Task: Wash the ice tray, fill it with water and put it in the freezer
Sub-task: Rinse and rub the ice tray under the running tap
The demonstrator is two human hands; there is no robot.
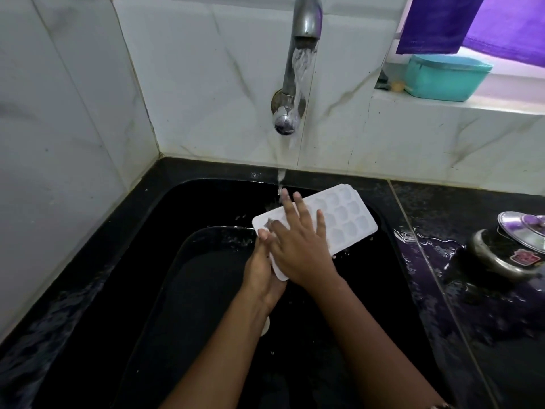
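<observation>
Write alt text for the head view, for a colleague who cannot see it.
Over a black sink, a person's left hand grips the near end of a white ice tray while the right hand lies spread flat across its cells, under water running from a wall tap.

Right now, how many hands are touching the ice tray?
2. The left hand grips the near end of the ice tray; the right hand lies flat on top, fingers spread.

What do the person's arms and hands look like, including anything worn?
Both forearms are bare, no sleeves in view. The left hand and right hand wear no gloves, and no rings show on the right hand's fingers. A patterned strip at the right arm's lower edge is too cropped to identify.
</observation>
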